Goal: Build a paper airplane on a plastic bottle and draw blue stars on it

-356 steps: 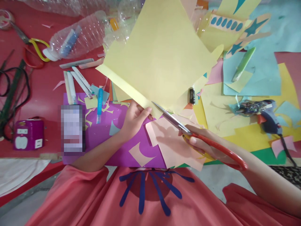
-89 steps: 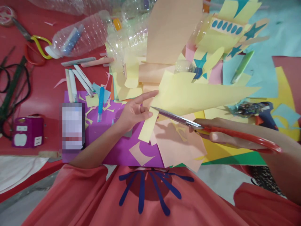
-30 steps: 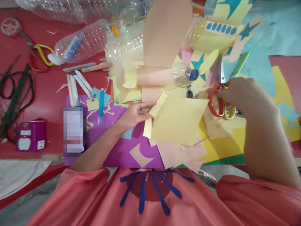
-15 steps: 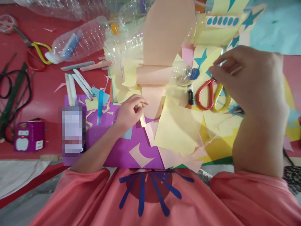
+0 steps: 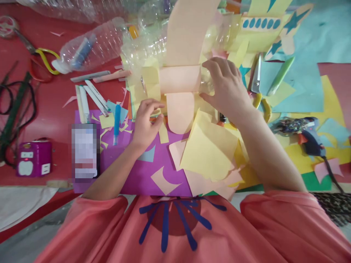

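My left hand [image 5: 146, 122] pinches a thin yellow paper strip [image 5: 163, 132] over the purple sheet [image 5: 137, 175]. My right hand [image 5: 226, 87] is curled round the neck end of a clear plastic bottle [image 5: 153, 51] wrapped in a peach paper band [image 5: 179, 78] with peach wing shapes [image 5: 189, 29] above and below. A cut yellow sheet [image 5: 208, 149] lies just below my right wrist. The red and yellow scissors [image 5: 259, 84] lie on the table to the right of that hand, with nobody's fingers on them.
A second bottle [image 5: 90, 45] and white markers [image 5: 90, 95] lie at the left. Other scissors [image 5: 41, 60], a purple power strip [image 5: 33, 157] and black cables sit at the far left. A glue gun [image 5: 307, 133] rests on coloured paper at the right.
My right hand cut the yellow sheet, laid the scissors down on the right and moved left onto the bottle. My left hand let the big sheet drop and kept a thin strip.
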`<state>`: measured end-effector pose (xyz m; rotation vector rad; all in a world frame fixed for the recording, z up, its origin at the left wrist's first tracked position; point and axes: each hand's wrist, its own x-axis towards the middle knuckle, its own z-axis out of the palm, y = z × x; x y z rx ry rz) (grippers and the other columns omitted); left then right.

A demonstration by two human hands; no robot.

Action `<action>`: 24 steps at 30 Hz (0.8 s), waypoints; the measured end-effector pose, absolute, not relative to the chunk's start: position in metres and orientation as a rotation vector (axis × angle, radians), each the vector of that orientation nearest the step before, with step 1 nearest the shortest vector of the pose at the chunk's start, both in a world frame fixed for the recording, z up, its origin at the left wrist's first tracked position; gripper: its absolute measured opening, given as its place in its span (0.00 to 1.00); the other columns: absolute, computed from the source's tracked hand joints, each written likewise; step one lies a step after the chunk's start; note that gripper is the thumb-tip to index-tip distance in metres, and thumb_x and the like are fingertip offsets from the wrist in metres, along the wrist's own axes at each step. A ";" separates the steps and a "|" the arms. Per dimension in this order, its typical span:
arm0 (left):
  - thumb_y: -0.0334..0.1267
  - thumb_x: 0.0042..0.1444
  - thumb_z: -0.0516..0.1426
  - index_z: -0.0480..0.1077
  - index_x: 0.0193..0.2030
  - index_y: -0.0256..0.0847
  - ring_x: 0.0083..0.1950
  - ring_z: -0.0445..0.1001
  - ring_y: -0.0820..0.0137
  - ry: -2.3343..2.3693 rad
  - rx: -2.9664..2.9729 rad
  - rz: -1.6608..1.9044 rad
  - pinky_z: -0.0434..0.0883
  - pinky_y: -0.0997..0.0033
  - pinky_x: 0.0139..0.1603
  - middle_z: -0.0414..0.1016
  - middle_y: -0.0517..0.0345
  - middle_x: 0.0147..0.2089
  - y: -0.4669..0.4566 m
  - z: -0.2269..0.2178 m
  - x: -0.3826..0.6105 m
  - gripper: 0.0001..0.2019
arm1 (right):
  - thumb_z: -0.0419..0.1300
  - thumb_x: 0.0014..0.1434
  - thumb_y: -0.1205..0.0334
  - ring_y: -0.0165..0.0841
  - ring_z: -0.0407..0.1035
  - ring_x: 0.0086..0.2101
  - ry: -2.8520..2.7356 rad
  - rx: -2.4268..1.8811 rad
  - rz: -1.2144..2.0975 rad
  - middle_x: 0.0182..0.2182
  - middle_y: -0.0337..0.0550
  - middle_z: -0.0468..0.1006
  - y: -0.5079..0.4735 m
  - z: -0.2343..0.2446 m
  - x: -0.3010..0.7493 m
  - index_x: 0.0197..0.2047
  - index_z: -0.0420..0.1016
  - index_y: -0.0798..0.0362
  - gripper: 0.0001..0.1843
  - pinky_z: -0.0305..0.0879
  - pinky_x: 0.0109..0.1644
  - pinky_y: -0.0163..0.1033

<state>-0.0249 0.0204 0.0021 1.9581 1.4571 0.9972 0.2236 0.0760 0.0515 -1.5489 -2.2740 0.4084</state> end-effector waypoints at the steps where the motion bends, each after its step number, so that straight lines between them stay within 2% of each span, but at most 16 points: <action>1: 0.30 0.59 0.56 0.71 0.45 0.47 0.54 0.73 0.66 1.455 1.992 1.017 0.75 0.63 0.55 0.71 0.56 0.48 0.020 0.000 -0.025 0.10 | 0.62 0.58 0.63 0.51 0.57 0.63 -2.239 -1.486 0.380 0.61 0.47 0.66 0.078 0.045 0.226 0.60 0.61 0.41 0.27 0.56 0.66 0.67; 3: 0.30 0.59 0.56 0.72 0.46 0.47 0.52 0.74 0.66 1.451 2.034 1.048 0.76 0.64 0.53 0.72 0.56 0.48 0.020 -0.002 -0.026 0.10 | 0.62 0.57 0.64 0.51 0.58 0.62 -2.201 -1.440 0.357 0.59 0.45 0.67 0.081 0.041 0.228 0.58 0.61 0.39 0.27 0.58 0.65 0.67; 7: 0.31 0.60 0.56 0.72 0.45 0.47 0.48 0.75 0.67 1.458 2.063 1.083 0.76 0.66 0.49 0.73 0.56 0.46 0.019 -0.001 -0.026 0.09 | 0.65 0.53 0.70 0.52 0.57 0.63 -2.156 -1.655 0.392 0.60 0.49 0.66 0.077 0.069 0.225 0.58 0.64 0.45 0.30 0.55 0.67 0.64; 10: 0.31 0.60 0.56 0.72 0.45 0.47 0.46 0.75 0.67 1.448 2.064 1.111 0.75 0.67 0.47 0.73 0.56 0.46 0.020 0.000 -0.027 0.09 | 0.68 0.52 0.70 0.52 0.58 0.63 -2.123 -1.748 0.399 0.61 0.51 0.67 0.071 0.098 0.229 0.60 0.64 0.49 0.34 0.56 0.67 0.60; 12: 0.31 0.60 0.56 0.72 0.45 0.46 0.45 0.75 0.67 1.448 2.053 1.117 0.74 0.67 0.47 0.73 0.56 0.45 0.020 0.000 -0.027 0.09 | 0.69 0.52 0.68 0.49 0.61 0.62 -2.115 -1.750 0.384 0.61 0.49 0.68 0.068 0.113 0.240 0.60 0.65 0.48 0.33 0.57 0.67 0.57; 15: 0.32 0.60 0.56 0.72 0.45 0.46 0.44 0.74 0.67 1.469 2.022 1.108 0.74 0.67 0.47 0.73 0.56 0.45 0.021 -0.002 -0.027 0.08 | 0.71 0.49 0.68 0.47 0.68 0.55 -2.123 -1.908 0.459 0.54 0.42 0.74 0.064 0.122 0.267 0.57 0.69 0.42 0.33 0.61 0.62 0.59; 19: 0.35 0.61 0.57 0.71 0.45 0.47 0.44 0.74 0.67 1.458 1.957 1.132 0.73 0.69 0.41 0.73 0.56 0.45 0.022 -0.006 -0.028 0.06 | 0.74 0.45 0.63 0.46 0.72 0.46 -2.301 -2.048 0.539 0.49 0.41 0.76 0.061 0.115 0.292 0.55 0.70 0.40 0.34 0.66 0.52 0.61; 22: 0.41 0.61 0.58 0.69 0.48 0.48 0.48 0.74 0.66 1.407 1.863 1.198 0.73 0.66 0.47 0.74 0.56 0.49 0.023 -0.012 -0.029 0.09 | 0.73 0.44 0.63 0.42 0.71 0.42 -2.507 -1.906 0.610 0.42 0.41 0.75 0.060 0.103 0.282 0.52 0.70 0.45 0.31 0.68 0.46 0.54; 24: 0.46 0.62 0.58 0.68 0.52 0.49 0.53 0.74 0.64 1.359 1.761 1.264 0.72 0.62 0.54 0.74 0.57 0.52 0.024 -0.017 -0.031 0.13 | 0.71 0.45 0.64 0.44 0.70 0.45 -2.564 -1.882 0.679 0.43 0.44 0.73 0.060 0.097 0.268 0.53 0.67 0.50 0.31 0.69 0.47 0.53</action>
